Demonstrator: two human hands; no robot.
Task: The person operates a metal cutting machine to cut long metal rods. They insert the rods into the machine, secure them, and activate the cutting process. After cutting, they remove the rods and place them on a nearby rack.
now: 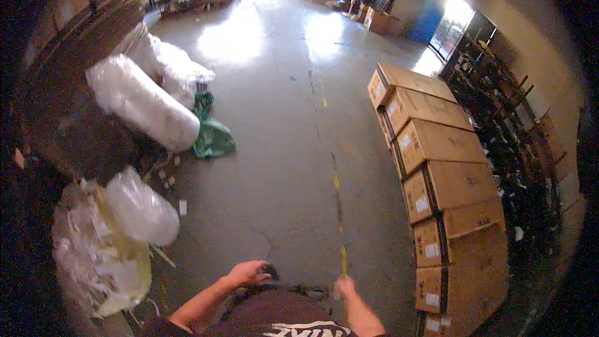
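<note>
My left hand [248, 272] is low in the view, close to my waist. Its fingers curl beside a small dark thing [271, 271]; I cannot tell whether the hand grips it. My right hand [343, 286] is blurred and looks closed into a fist, with nothing visible in it. Just above that fist a short yellow strip [343, 259] lines up with the yellow dashes [337, 181] painted on the concrete floor [281, 150]. My dark shirt [281, 315] fills the lower edge between the two forearms.
A curved row of stacked brown cardboard boxes [446, 181] stands on the right, with dark racks [518, 131] behind. On the left lie white plastic-wrapped rolls [146, 106], a green bag [212, 137], a clear bag [140, 209] and a heap of paper scraps [93, 256]. Tables and boxes line the far wall.
</note>
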